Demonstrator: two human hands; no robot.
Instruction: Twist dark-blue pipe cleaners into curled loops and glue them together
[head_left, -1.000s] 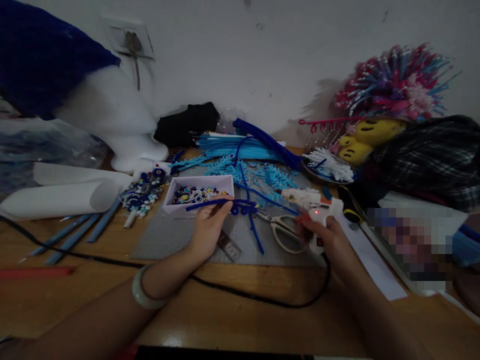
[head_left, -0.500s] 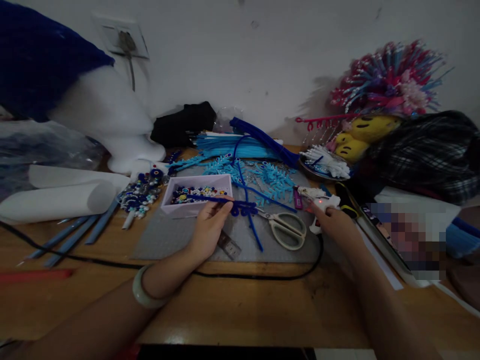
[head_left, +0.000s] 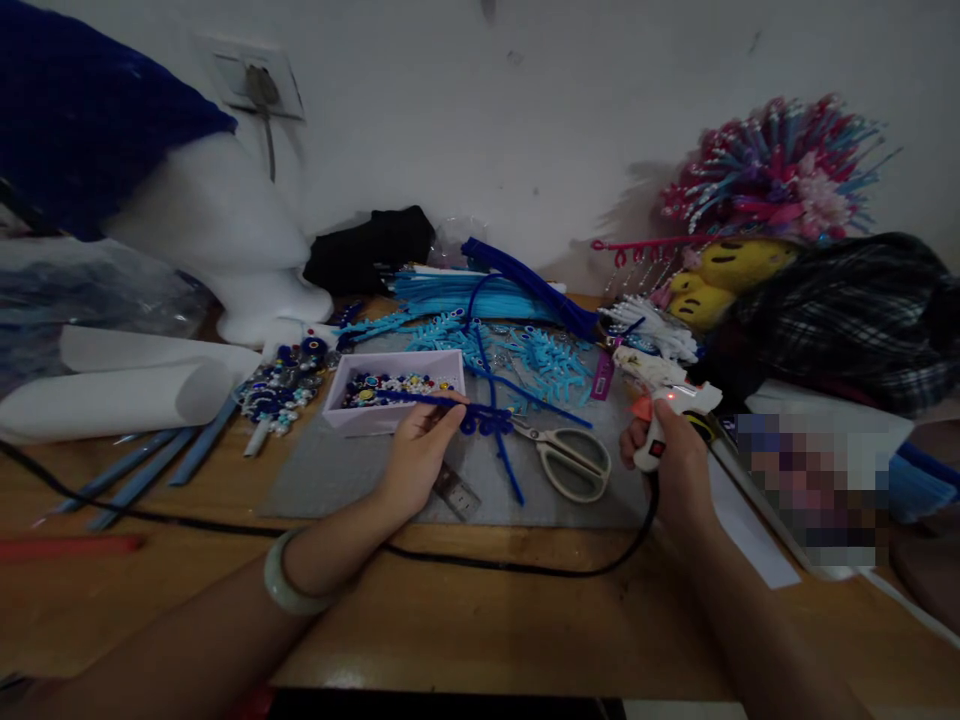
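Between the thumb and fingers of my left hand [head_left: 420,450] is a dark blue pipe cleaner piece [head_left: 487,418] with small curled loops along its lower side. My right hand [head_left: 675,460] is closed round the handle of a white glue gun [head_left: 671,395], whose small red light is lit and whose nozzle points left. A purple tag [head_left: 602,375] lies close to the nozzle. Scissors [head_left: 574,463] rest on the grey mat [head_left: 322,490] between my hands. The white box of beads [head_left: 394,415] stands just behind my left hand. A metal ruler [head_left: 457,493] lies partly under that hand.
A black cord [head_left: 480,562] runs across the table front to the glue gun. Light blue beaded sprigs [head_left: 551,360] and pipe cleaner bundles [head_left: 480,295] lie at the back. A white foam head [head_left: 232,220] stands left, a blurred-out phone-like object [head_left: 810,490] right.
My right hand with the glue gun first dips and moves away to the right, then rises again, farther from the blue piece. My left hand stays nearly still.
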